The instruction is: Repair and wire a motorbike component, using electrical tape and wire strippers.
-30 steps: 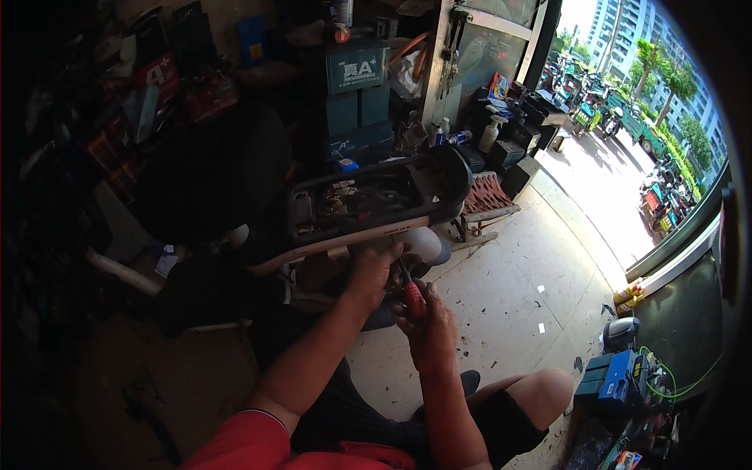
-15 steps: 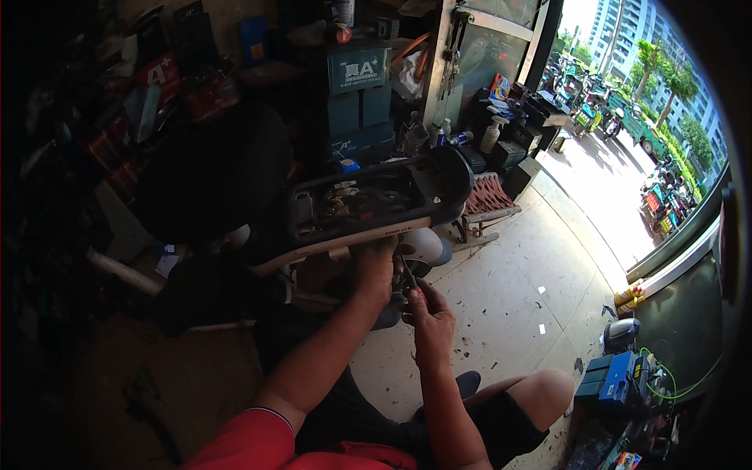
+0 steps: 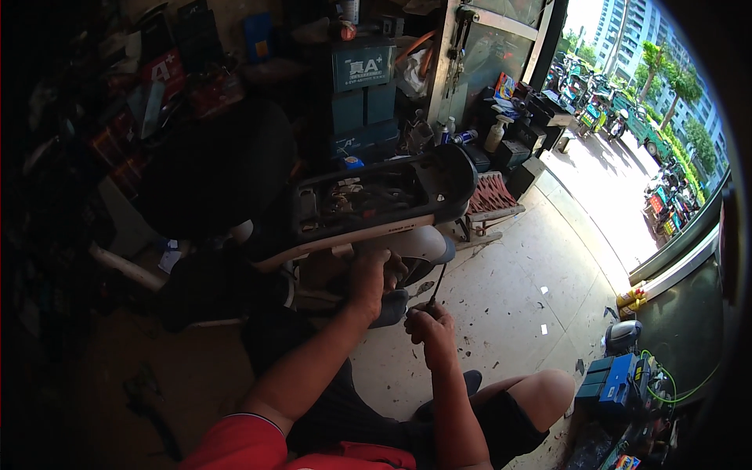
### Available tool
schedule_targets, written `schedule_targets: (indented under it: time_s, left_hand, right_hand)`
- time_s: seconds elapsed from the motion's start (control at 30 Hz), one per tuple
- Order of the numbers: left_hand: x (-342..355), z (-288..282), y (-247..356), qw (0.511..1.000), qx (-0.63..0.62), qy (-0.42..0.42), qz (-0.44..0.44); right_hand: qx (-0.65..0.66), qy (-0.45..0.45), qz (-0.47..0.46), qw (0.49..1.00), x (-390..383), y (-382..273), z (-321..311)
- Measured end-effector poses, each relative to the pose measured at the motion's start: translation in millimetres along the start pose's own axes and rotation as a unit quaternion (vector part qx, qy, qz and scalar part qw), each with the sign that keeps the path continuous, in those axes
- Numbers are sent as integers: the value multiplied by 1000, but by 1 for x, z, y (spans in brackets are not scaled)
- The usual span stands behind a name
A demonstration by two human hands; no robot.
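In front of me stands an electric scooter point(image 3: 337, 245), its seat area open and wires point(image 3: 364, 196) showing in the compartment. My left hand point(image 3: 373, 276) is under the beige side rim, beside a rounded grey cover point(image 3: 421, 244). Its fingers are curled, and whatever lies between them is too dark to make out. To the right and nearer to me, my right hand point(image 3: 431, 329) is closed around a screwdriver, mostly hiding the handle. The thin dark shaft point(image 3: 440, 283) points up past the grey cover's end, apart from my left hand.
Stacked batteries point(image 3: 363, 102) stand behind the scooter. A rack with red straps point(image 3: 492, 194) is at its right end. Spray bottles point(image 3: 495, 135) and boxes line the doorway. At lower right are a blue box point(image 3: 616, 381) and a green cable point(image 3: 674, 384). Scraps litter the floor point(image 3: 501, 313).
My right hand has drawn the screwdriver away from my left hand, to the right and toward me, turning its shaft upward. The left hand stays at the scooter's underside, its fingers now more visible.
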State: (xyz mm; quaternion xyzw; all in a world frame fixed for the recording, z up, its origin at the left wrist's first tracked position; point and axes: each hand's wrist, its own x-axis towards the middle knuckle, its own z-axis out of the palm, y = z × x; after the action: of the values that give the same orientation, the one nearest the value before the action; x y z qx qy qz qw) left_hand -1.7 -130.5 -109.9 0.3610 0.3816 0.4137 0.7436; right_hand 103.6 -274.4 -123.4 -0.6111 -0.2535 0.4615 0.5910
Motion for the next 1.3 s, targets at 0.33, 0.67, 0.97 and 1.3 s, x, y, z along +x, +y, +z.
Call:
schedule_targets:
  time_s: [0.33, 0.67, 0.97, 1.3]
  left_hand:
    - [-9, -87, -73, 942, 131, 42, -305]
    - [80, -200, -165, 937, 210, 8, -280]
    - [38, -133, -113, 950, 87, 111, -279]
    - [18, -99, -87, 942, 112, 172, -265]
  right_hand:
    - [272, 41, 33, 961, 31, 7, -3]
    - [260, 3, 99, 960, 18, 51, 3]
    - [263, 21, 95, 960, 19, 66, -25]
    - [292, 31, 75, 953, 18, 36, -12]
